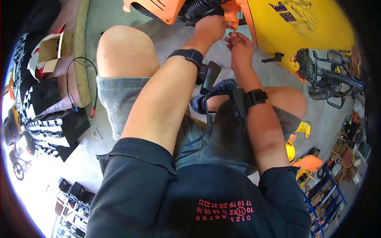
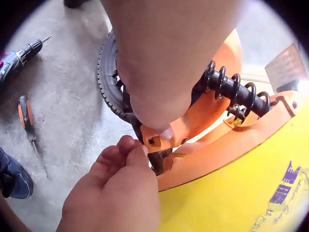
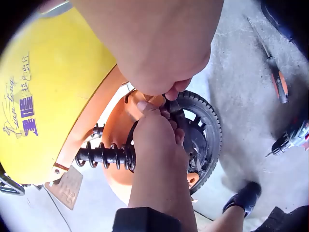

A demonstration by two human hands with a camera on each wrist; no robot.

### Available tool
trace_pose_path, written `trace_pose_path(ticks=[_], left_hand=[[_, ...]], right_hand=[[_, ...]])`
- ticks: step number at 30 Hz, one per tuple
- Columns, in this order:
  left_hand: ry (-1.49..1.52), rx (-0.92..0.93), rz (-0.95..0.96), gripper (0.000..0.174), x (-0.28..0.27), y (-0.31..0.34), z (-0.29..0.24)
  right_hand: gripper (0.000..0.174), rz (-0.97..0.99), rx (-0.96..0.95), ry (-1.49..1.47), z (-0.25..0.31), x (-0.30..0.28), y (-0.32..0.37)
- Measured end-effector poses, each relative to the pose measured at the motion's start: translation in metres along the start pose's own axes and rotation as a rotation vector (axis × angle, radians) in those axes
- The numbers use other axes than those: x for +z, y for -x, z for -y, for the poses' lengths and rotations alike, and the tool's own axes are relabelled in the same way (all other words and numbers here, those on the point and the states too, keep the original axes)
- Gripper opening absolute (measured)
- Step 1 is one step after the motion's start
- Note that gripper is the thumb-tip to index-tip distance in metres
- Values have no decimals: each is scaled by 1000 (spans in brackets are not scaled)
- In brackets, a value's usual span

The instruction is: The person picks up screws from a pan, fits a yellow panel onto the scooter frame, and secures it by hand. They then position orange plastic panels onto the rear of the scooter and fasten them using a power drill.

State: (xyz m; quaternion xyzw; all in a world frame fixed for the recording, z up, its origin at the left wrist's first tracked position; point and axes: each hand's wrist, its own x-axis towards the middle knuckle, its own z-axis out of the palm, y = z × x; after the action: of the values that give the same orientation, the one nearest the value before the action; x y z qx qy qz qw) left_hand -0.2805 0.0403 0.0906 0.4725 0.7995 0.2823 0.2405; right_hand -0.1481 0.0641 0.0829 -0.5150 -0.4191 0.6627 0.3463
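Observation:
At the orange bracket (image 2: 166,140), my left hand (image 1: 210,29) grips the edge, its thumb lying on the orange surface and its fingers curled behind, as the right wrist view shows (image 3: 159,130). Just beside it, my right hand (image 1: 241,49) has thumb and forefinger pinched together on a small dark piece (image 1: 234,32), mostly covered by the fingertips. In the left wrist view, the right fingertips are close to a dark hole (image 2: 154,141) in the bracket. A yellow body panel (image 2: 217,193) with purple lettering adjoins the orange trim.
A black coil spring (image 3: 107,155) and a tyred wheel (image 3: 210,130) adjoin the bracket. On the concrete floor lie a screwdriver (image 2: 27,118) and a power drill (image 2: 20,59). Another black frame (image 1: 337,77) stands at the right, an open cardboard box (image 1: 55,47) at the left.

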Motion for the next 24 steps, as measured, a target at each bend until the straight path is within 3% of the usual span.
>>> trace_pose_path(ticks=[5,11,22,24], left_hand=[[74,49,-71,40,8,-1,5],[124,68,-104,37,10,-1,3],[200,-52,-18,36,6,-3,2],[179,-2,-35,35,7,-4,3]], right_hand=[[22,78,-118,34,-3,6,2],[24,45,-191,66,-3,8,-5],[22,-2,-102,-62,-1,12,-10],[21,-17,-102,-77,-4,13,-15]])
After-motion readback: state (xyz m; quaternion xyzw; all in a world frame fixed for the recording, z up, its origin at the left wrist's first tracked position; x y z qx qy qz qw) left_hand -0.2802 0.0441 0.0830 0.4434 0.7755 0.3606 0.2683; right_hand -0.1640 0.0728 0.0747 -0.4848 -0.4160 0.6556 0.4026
